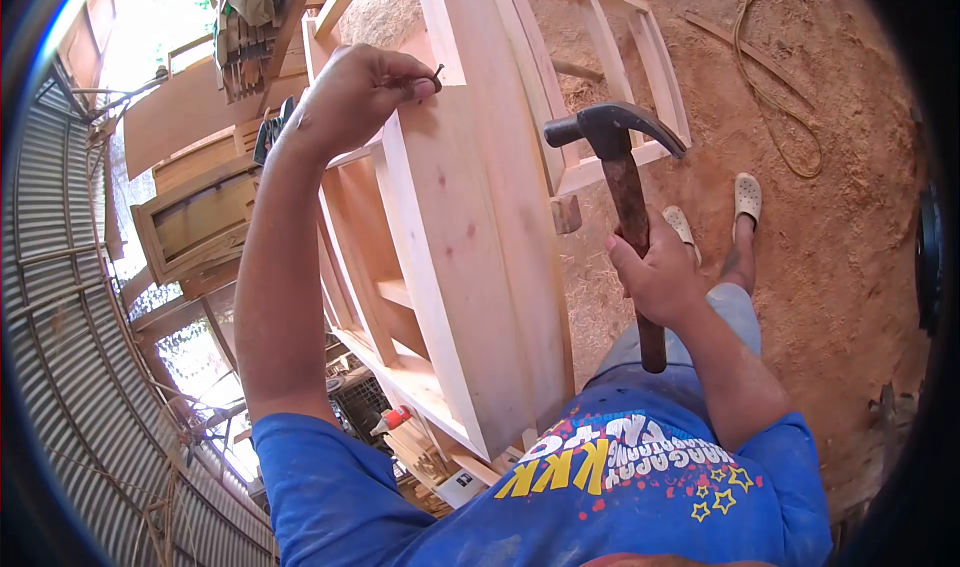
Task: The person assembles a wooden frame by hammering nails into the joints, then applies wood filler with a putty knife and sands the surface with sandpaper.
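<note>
My left hand [365, 92] pinches a nail [438, 73] between thumb and forefinger, above the far part of a pale wooden board [480, 227]. The nail's head points up, and its lower end is hidden by the fingers. My right hand [660, 272] is wrapped round the dark wooden handle of a claw hammer [622, 187]. The hammer is raised to the right of the board, apart from the nail, its striking face towards the left and its claw towards the right. The board forms the upper side of a wooden cabinet frame [400, 312] with open compartments.
Another pale wooden frame [612, 57] lies beyond the board. A red-and-white bottle [392, 419] is below the cabinet at left. Wooden panels [195, 222] stand near a corrugated metal wall [60, 267]. A cord [770, 117] and a wood strip [750, 52] lie on the dirt floor [850, 247].
</note>
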{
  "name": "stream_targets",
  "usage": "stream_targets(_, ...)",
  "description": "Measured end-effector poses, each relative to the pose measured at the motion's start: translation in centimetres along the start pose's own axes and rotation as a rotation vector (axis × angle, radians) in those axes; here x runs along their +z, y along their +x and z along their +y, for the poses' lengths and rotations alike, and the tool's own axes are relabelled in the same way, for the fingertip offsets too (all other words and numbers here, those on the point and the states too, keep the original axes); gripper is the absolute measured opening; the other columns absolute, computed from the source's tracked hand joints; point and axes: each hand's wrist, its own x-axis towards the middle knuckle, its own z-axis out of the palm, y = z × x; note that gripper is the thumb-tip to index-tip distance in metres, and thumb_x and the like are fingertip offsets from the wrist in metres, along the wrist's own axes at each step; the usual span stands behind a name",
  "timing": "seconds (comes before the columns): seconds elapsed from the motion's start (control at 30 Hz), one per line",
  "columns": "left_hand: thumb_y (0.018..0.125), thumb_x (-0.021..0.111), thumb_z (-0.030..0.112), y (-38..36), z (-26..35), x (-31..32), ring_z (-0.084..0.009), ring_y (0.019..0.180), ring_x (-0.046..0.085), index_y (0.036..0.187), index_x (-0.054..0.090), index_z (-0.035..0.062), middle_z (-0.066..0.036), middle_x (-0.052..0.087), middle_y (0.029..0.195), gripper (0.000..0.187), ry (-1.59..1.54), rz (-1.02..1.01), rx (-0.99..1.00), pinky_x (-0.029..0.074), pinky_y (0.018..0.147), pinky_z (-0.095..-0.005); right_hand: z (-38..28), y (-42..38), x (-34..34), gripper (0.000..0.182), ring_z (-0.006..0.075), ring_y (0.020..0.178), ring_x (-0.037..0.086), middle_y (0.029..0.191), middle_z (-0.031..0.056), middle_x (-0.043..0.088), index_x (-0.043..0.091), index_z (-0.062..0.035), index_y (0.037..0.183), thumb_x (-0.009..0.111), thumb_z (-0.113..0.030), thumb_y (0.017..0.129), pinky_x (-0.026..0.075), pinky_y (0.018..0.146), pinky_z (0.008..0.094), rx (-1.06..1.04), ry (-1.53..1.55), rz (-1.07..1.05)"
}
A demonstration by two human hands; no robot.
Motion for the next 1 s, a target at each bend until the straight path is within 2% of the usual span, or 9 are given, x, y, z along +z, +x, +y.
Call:
stream_targets(0.2, 0.099, 0.073, 0.02, -0.2, -0.4, 0.5, -0.0212, 0.093, 0.076, 0.113, 0.08, 0.0028, -0.012, 0.081, 0.1, 0.024, 0.021, 0.042, 0.023, 0.056, 0.093, -0.0358, -1.0, 0.2, 1.3, 0.021, 0.0157, 0.079, 0.062, 0.084, 0.0063, 0.062, 0.06, 0.0, 0.109, 0.067, -0.016, 0.099, 0.05, 0.073, 0.0365, -0.058, 0.067, -0.037)
stream_targets(0.3, 0.099, 0.073, 0.02, -0.2, -0.5, 0.6, -0.0209, 0.092, 0.076, 0.113, 0.08, 0.0023, -0.012, 0.081, 0.1, 0.023, 0.028, 0.044, 0.025, 0.056, 0.092, -0.0354, -1.9, 0.4, 1.7, 0.019, 0.0116, 0.071, 0.059, 0.078, 0.0025, 0.059, 0.059, -0.0018, 0.109, 0.067, -0.018, 0.102, 0.049, 0.065, 0.0322, -0.099, 0.099, -0.049)
stream_targets(0.4, 0.099, 0.074, 0.017, -0.2, -0.6, 0.7, -0.0209, 0.091, 0.076, 0.112, 0.08, 0.0017, -0.012, 0.081, 0.1, 0.022, 0.01, 0.048, 0.043, 0.057, 0.091, -0.0351, -4.3, 0.2, 1.6, 0.021, 0.0071, 0.06, 0.055, 0.074, -0.0006, 0.056, 0.056, -0.0042, 0.108, 0.066, -0.022, 0.106, 0.046, 0.056, 0.0271, -0.123, 0.302, -0.104)
stream_targets(0.5, 0.098, 0.074, 0.014, -0.5, -0.7, 1.0, -0.021, 0.09, 0.076, 0.111, 0.08, 0.0017, -0.011, 0.081, 0.099, 0.019, 0.019, 0.062, 0.059, 0.057, 0.089, -0.035, -5.6, 0.7, 3.9, 0.024, 0.0042, 0.052, 0.051, 0.072, -0.0022, 0.054, 0.053, -0.0056, 0.108, 0.064, -0.027, 0.108, 0.045, 0.049, 0.0238, -0.408, 0.576, 0.071)
stream_targets(0.53, 0.098, 0.074, 0.013, -0.5, -0.6, 1.1, -0.0212, 0.09, 0.076, 0.11, 0.08, 0.0018, -0.012, 0.081, 0.099, 0.018, 0.035, 0.069, 0.063, 0.058, 0.089, -0.035, -6.1, 1.1, 4.5, 0.025, 0.0054, 0.052, 0.053, 0.072, -0.0014, 0.055, 0.051, -0.0051, 0.11, 0.064, -0.027, 0.108, 0.048, 0.049, 0.0253, -0.451, 0.668, 0.074)
stream_targets(0.67, 0.098, 0.072, 0.01, -0.9, -0.3, 1.1, -0.0226, 0.088, 0.077, 0.109, 0.08, 0.0025, -0.014, 0.08, 0.097, 0.015, 0.135, 0.097, 0.115, 0.059, 0.087, -0.0351, -5.7, 2.6, 6.6, 0.027, 0.0075, 0.054, 0.055, 0.077, 0.0009, 0.057, 0.05, -0.0033, 0.112, 0.064, -0.026, 0.108, 0.048, 0.05, 0.028, -0.291, 0.499, 0.057)
stream_targets(0.77, 0.098, 0.071, 0.007, -0.9, -0.1, 1.1, -0.0248, 0.087, 0.076, 0.109, 0.079, 0.0026, -0.015, 0.079, 0.096, 0.015, 0.152, 0.107, 0.145, 0.058, 0.086, -0.036, -6.6, 2.9, 5.6, 0.028, 0.008, 0.054, 0.056, 0.076, 0.0004, 0.055, 0.048, -0.0025, 0.115, 0.063, -0.025, 0.108, 0.049, 0.05, 0.0287, -0.129, 0.335, -0.133)
stream_targets(0.93, 0.096, 0.073, 0.007, -1.0, -0.6, 1.2, -0.0255, 0.086, 0.076, 0.108, 0.08, 0.0032, -0.014, 0.079, 0.097, 0.014, 0.19, 0.111, 0.2, 0.058, 0.085, -0.0374, -6.1, 1.3, 6.9, 0.025, 0.0148, 0.058, 0.058, 0.075, 0.0049, 0.06, 0.054, -0.0012, 0.11, 0.064, -0.024, 0.105, 0.05, 0.056, 0.0346, -0.381, 0.63, 0.189)
stream_targets(1.0, 0.095, 0.074, 0.007, -0.9, -0.6, 1.2, -0.0252, 0.088, 0.076, 0.107, 0.08, 0.0033, -0.014, 0.08, 0.098, 0.014, 0.186, 0.11, 0.182, 0.058, 0.087, -0.0374, -5.2, 2.4, 7.5, 0.025, 0.013, 0.057, 0.058, 0.074, 0.0038, 0.059, 0.053, -0.0019, 0.111, 0.063, -0.024, 0.106, 0.049, 0.054, 0.0329, -0.352, 0.406, 0.125)
